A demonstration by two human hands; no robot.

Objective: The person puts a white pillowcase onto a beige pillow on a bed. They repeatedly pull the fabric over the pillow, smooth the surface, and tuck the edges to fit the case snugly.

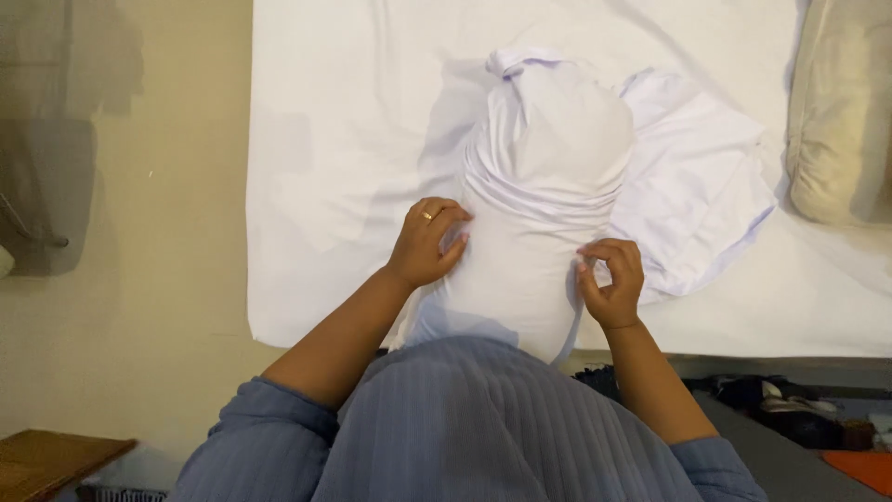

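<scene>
With both hands, left hand [429,244] and right hand [609,279], in a closed grip pinching the white pillowcase [534,232] at frame centre, even pulls on both sides should seat the pillow squarely.

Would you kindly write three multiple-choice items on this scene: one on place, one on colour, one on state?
1. Where is the beige cushion?
A. right edge of the bed
B. on the floor
C. in the lap

2. What colour is the pillowcase?
A. blue
B. white
C. red

3. How does the right hand meet the pillowcase?
A. flat and open
B. apart from it
C. pinching it

Answers: 1 A, it lies at the sheet's right edge; 2 B, white like the sheet; 3 C, its fingers are bunched on cloth, as the left hand presses the other side.
</scene>
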